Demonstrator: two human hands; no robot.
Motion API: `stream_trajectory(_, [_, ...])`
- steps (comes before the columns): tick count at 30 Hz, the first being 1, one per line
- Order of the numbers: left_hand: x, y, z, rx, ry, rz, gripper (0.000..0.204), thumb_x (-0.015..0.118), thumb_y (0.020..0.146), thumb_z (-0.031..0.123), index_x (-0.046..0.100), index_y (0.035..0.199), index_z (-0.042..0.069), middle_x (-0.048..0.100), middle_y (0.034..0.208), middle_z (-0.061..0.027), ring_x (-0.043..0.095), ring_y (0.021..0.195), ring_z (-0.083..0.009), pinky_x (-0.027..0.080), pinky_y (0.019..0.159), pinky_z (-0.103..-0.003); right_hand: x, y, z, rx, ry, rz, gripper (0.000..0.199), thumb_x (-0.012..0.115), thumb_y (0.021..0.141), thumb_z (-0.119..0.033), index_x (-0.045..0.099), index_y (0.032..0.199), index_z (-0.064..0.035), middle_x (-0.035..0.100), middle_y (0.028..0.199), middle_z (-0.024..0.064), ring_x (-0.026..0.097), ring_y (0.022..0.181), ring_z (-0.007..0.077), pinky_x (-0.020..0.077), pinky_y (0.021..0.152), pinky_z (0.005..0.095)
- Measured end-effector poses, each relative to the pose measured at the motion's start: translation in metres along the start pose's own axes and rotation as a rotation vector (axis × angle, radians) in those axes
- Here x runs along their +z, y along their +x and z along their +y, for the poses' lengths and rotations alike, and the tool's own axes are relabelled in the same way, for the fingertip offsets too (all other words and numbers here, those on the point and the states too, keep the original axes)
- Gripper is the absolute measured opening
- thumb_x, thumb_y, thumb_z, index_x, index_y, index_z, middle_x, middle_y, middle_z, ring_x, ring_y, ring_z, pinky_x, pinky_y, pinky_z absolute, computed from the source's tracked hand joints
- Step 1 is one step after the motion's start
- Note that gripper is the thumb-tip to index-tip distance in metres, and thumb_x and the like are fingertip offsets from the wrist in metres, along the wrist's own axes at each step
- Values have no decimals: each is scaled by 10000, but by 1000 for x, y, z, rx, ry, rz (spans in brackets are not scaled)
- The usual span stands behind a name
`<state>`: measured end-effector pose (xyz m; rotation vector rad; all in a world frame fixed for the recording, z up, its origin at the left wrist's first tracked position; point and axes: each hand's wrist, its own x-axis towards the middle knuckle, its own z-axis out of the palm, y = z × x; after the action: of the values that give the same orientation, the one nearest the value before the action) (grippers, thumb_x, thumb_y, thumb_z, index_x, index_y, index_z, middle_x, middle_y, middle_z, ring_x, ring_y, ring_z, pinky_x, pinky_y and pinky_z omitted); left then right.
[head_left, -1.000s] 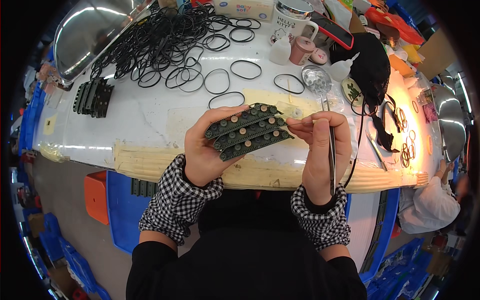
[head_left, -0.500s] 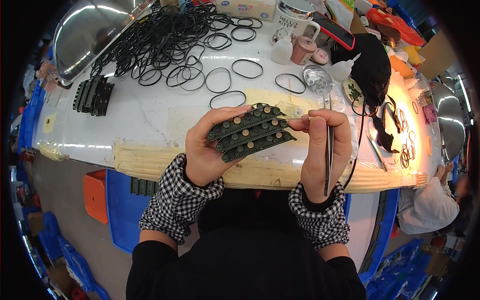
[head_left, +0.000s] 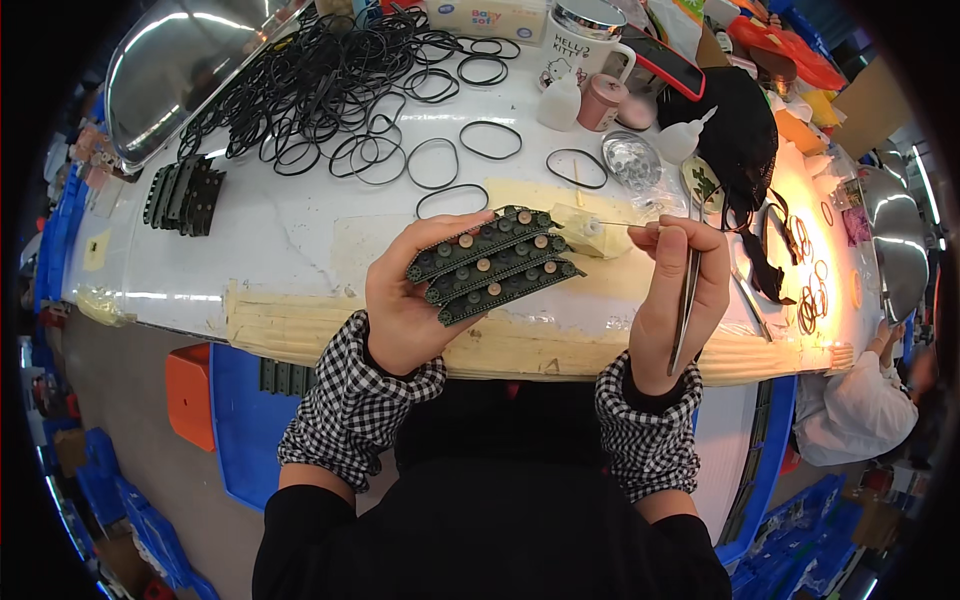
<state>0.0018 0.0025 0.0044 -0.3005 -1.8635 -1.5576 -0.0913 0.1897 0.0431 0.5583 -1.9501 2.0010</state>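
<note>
Fitting small parts onto green track strips at the worktop

My left hand (head_left: 405, 310) is closed around three dark green track strips (head_left: 492, 265), held fanned just above the white worktop (head_left: 300, 240). My right hand (head_left: 680, 290) is closed on tweezers (head_left: 686, 310) and pinches a thin pin (head_left: 612, 224) over a small pale block (head_left: 582, 230). I judge I'm mid-assembly; next calls for steady aim at a wheel hole. Loose black rubber rings (head_left: 330, 90) lie beyond.
</note>
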Motion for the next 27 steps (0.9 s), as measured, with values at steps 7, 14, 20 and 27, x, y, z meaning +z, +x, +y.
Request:
stream_trajectory(7, [1,-2,-2,-47,-22,23,580,757,714,-101,513,1238,-58,594,1234,-189,629,1098,-217,530,945,-309,-13,15,22,-480,-688,-149,70,683,837,-2,624,872,-9,625,799,113,594,764,277,460,695,346])
stream_trajectory(14, [-2,-1,1,-38,13,0,581,752,717,-101,508,1243,-58,586,1240,-184,621,1107,-213,526,948,-305,-9,13,14,-501,-603,-90,82,696,821,-11,628,868,-18,617,780,100,567,765,282,447,694,362])
stream_trajectory(20, [-1,-2,-2,-40,4,3,588,752,712,-102,506,1245,-60,584,1243,-185,620,1108,-217,521,952,-310,-9,15,27,-443,-698,-261,81,711,801,-25,653,857,-29,621,777,92,568,790,277,452,703,363])
stream_trajectory(27, [0,-4,-3,-55,-48,21,590,749,715,-101,506,1252,-57,584,1244,-188,618,1112,-218,514,962,-314,-11,15,19,-474,-665,-196,93,720,785,-7,652,846,-21,612,758,97,562,753,275,446,688,350])
